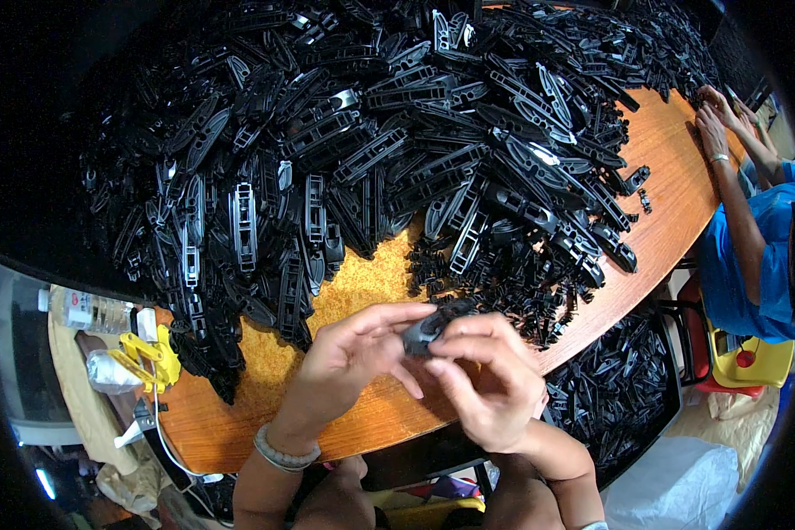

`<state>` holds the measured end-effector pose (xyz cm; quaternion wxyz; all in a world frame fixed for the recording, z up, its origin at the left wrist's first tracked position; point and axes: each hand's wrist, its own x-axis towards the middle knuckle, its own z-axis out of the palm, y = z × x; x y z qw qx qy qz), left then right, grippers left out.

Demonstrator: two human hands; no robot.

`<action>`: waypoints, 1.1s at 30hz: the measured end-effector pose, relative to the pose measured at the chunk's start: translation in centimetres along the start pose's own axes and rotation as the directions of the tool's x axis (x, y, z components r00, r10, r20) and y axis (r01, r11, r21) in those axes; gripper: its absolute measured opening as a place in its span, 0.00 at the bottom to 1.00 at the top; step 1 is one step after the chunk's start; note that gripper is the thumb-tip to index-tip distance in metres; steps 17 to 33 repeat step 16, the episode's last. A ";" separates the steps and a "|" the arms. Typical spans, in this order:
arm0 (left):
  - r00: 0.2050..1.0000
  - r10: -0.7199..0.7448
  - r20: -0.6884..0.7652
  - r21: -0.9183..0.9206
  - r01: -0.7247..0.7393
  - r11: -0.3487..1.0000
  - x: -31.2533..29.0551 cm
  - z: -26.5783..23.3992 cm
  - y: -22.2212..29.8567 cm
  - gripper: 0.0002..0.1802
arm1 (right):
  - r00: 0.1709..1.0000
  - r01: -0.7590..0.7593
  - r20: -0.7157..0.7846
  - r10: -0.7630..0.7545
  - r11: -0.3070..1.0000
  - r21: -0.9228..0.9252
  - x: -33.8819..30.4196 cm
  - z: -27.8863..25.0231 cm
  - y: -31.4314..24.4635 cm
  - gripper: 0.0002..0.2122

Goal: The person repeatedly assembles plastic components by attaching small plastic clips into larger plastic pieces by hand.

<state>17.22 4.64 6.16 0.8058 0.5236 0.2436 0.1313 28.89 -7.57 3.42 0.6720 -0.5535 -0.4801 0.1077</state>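
A short, curved black plastic part (pixel 422 333) is held up just above the near edge of the table, between my two hands. My left hand (pixel 355 358) grips it from the left side, with a finger along its top and others under it. From the right, my right hand (pixel 493 380) pinches its other end between thumb and fingers. My fingers hide some of the part. Just beyond my hands lies a heap of small black pieces (pixel 521 278). Behind and to the left rises a big pile of long, ladder-like black plastic parts (pixel 318 128).
The wooden table (pixel 671 168) curves away to the right. There, another person's hands (pixel 714 124) work at its edge. A black bin (pixel 623 389) full of black parts stands below right, beside a white sack (pixel 676 481). At left are a yellow tool (pixel 150 358) and a bottle (pixel 106 311).
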 end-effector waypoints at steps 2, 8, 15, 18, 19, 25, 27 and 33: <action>0.990 0.066 0.124 -0.018 -0.065 0.998 -0.3 0.3 -0.3 0.25 | 0.993 -0.104 -0.050 0.110 0.989 0.108 0.1 0.0 0.3 0.09; 0.981 0.178 0.074 0.267 -0.191 0.944 -0.9 0.4 -0.9 0.20 | 0.995 0.096 -0.023 -0.099 0.989 -0.111 0.8 -1.3 0.1 0.11; 0.985 0.163 0.050 0.138 -0.169 0.976 -0.9 0.5 -0.5 0.18 | 0.990 0.142 0.017 -0.142 0.958 -0.251 0.7 -2.0 0.1 0.11; 0.987 0.146 0.070 0.142 -0.155 0.978 -1.0 0.3 -0.5 0.18 | 0.991 0.133 0.013 -0.134 0.965 -0.228 0.8 -2.0 0.3 0.11; 0.987 0.146 0.070 0.142 -0.155 0.978 -1.0 0.3 -0.5 0.18 | 0.991 0.133 0.013 -0.134 0.965 -0.228 0.8 -2.0 0.3 0.11; 0.987 0.146 0.070 0.142 -0.155 0.978 -1.0 0.3 -0.5 0.18 | 0.991 0.133 0.013 -0.134 0.965 -0.228 0.8 -2.0 0.3 0.11; 0.987 0.146 0.070 0.142 -0.155 0.978 -1.0 0.3 -0.5 0.18 | 0.991 0.133 0.013 -0.134 0.965 -0.228 0.8 -2.0 0.3 0.11; 0.987 0.146 0.070 0.142 -0.155 0.978 -1.0 0.3 -0.5 0.18 | 0.991 0.133 0.013 -0.134 0.965 -0.228 0.8 -2.0 0.3 0.11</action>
